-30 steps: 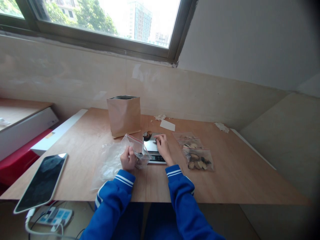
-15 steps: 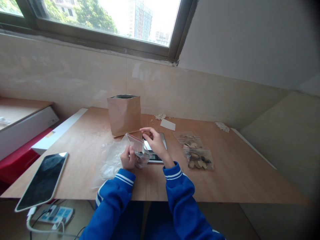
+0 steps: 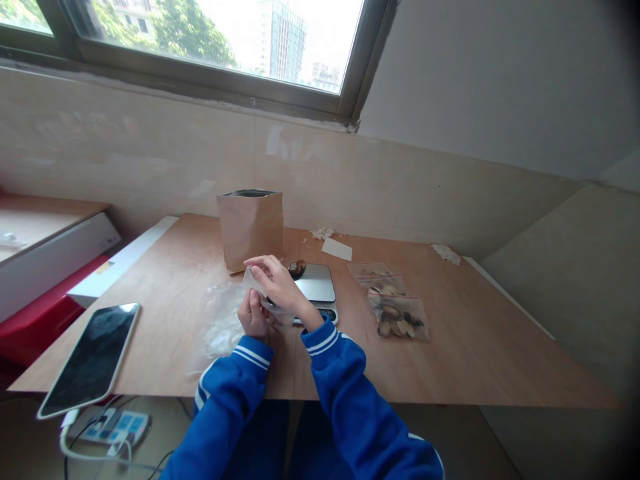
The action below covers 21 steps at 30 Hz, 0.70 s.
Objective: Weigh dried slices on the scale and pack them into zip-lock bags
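My left hand is closed on the lower edge of a clear plastic zip bag, with some dark pieces showing through it. Reaching across, my right hand has thumb and fingers closed at the upper corner of the same bag and hides much of it. Just right of that hand is a kitchen scale with a silver plate and a dark display. A dark brown, dried-looking piece lies at the plate's upper left corner.
A brown paper bag stands open behind my hands. Clear plastic bags lie at the left, filled zip bags at the right. A white card, crumbs, and a tablet with a cable are also on the table.
My right hand has moved left from above the scale to the zip bag's upper corner. The dark brown piece, earlier by its fingers, now lies uncovered on the scale.
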### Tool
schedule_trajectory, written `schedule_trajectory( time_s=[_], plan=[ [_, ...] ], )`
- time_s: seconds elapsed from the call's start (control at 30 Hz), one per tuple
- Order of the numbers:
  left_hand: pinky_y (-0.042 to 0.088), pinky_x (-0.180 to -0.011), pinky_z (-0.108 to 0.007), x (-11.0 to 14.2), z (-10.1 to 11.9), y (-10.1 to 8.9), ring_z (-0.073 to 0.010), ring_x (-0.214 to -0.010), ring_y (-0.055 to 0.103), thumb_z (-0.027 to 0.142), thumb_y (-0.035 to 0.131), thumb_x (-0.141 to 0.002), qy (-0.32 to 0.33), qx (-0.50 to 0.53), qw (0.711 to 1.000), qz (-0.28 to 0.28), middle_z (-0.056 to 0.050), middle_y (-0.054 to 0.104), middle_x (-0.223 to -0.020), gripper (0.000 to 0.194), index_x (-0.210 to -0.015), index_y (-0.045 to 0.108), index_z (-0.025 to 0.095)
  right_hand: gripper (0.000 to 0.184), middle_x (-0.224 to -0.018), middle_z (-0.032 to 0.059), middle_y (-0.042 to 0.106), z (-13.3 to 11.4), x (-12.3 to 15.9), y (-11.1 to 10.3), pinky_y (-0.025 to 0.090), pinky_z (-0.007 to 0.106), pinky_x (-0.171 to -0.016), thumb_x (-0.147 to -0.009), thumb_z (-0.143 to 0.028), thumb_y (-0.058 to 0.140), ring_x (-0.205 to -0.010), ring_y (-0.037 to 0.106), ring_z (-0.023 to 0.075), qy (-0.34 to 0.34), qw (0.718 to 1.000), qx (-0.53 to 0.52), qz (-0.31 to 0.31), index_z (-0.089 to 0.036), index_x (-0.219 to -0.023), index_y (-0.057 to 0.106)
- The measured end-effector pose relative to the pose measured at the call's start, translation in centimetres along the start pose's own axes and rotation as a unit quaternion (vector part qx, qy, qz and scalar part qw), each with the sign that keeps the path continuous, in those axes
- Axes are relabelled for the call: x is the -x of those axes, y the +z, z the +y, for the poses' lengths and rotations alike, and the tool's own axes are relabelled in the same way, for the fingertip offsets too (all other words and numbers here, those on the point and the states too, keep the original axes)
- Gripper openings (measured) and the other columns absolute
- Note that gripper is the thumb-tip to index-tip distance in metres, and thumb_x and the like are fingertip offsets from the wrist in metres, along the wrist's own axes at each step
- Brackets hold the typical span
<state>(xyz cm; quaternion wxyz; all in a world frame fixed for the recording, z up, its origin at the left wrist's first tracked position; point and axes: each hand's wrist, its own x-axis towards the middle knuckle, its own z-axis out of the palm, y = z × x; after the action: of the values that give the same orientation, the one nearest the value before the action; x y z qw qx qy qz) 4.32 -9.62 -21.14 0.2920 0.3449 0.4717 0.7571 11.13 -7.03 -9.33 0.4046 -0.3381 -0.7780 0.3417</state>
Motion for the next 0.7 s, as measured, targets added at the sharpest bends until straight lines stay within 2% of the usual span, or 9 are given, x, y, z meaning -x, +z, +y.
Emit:
schedule_trajectory(
  time_s=[0.1, 0.23, 0.33, 0.43, 0.57, 0.7],
  plan=[
    [0.024, -0.036, -0.025, -0.1, 0.7, 0.3, -0.0079, -0.036, 0.032, 0.047, 0.046, -0.091, -0.035, 0.05, 0.998, 0.032, 0.006, 0.035, -0.044, 0.042, -0.059, 0.04, 0.021, 0.027, -0.109, 0.0045, 0.063, 1.2, -0.3, -0.7, 0.043, 0.029, -0.098, -0.099, -0.024, 0.038, -0.108, 0.057, 0.015, -0.015, 0.998, 0.02, 0.057, -0.022, -0.107, 0.064],
    [0.021, -0.035, -0.025, -0.5, 1.2, 0.5, -0.0063, -0.034, 0.027, 0.044, 0.049, -0.09, -0.065, 0.113, 0.99, 0.063, 0.008, 0.031, -0.043, 0.039, -0.06, 0.036, 0.022, 0.032, -0.109, 0.0085, 0.062, 5.4, -0.4, -2.5, 0.041, 0.037, -0.1, -0.094, -0.014, 0.035, -0.107, 0.054, 0.0199, 0.013, 0.982, 0.128, 0.138, -0.019, -0.104, 0.065],
    [0.018, -0.033, -0.025, -0.7, 1.2, 0.6, -0.0055, -0.032, 0.022, 0.045, 0.052, -0.087, -0.084, 0.151, 0.982, 0.072, 0.009, 0.028, -0.043, 0.039, -0.061, 0.034, 0.023, 0.029, -0.12, 0.0154, 0.057, 9.3, 0.2, -3.5, 0.036, 0.044, -0.105, -0.088, -0.011, 0.044, -0.117, 0.048, 0.0264, 0.073, 0.964, 0.222, 0.13, -0.014, -0.11, 0.063],
    [0.018, -0.032, -0.024, -0.7, 1.3, 0.7, -0.0053, -0.032, 0.023, 0.048, 0.055, -0.084, -0.097, 0.169, 0.98, 0.051, 0.01, 0.028, -0.042, 0.041, -0.06, 0.035, 0.022, 0.026, -0.118, 0.0166, 0.059, 11.9, 1.2, -3.8, 0.036, 0.047, -0.103, -0.09, -0.019, 0.049, -0.117, 0.048, 0.0286, 0.091, 0.953, 0.266, 0.11, -0.015, -0.113, 0.061],
    [0.017, -0.032, -0.022, -0.5, 1.6, 0.8, -0.0049, -0.032, 0.023, 0.051, 0.057, -0.083, -0.105, 0.177, 0.978, 0.042, 0.01, 0.027, -0.041, 0.044, -0.059, 0.034, 0.022, 0.021, -0.107, 0.013, 0.06, 12.5, 1.8, -3.9, 0.04, 0.044, -0.095, -0.09, -0.028, 0.055, -0.106, 0.052, 0.0274, 0.096, 0.949, 0.282, 0.107, -0.019, -0.106, 0.063],
    [0.014, -0.031, -0.022, -0.4, 1.8, 0.8, -0.0047, -0.031, 0.022, 0.052, 0.058, -0.081, -0.13, 0.174, 0.976, 0.034, 0.01, 0.027, -0.039, 0.045, -0.057, 0.035, 0.022, 0.016, -0.101, 0.0083, 0.06, 11.7, 1.7, -4.3, 0.044, 0.038, -0.091, -0.085, -0.016, 0.055, -0.098, 0.056, 0.0227, 0.099, 0.96, 0.235, 0.118, -0.02, -0.098, 0.064]
  ],
)
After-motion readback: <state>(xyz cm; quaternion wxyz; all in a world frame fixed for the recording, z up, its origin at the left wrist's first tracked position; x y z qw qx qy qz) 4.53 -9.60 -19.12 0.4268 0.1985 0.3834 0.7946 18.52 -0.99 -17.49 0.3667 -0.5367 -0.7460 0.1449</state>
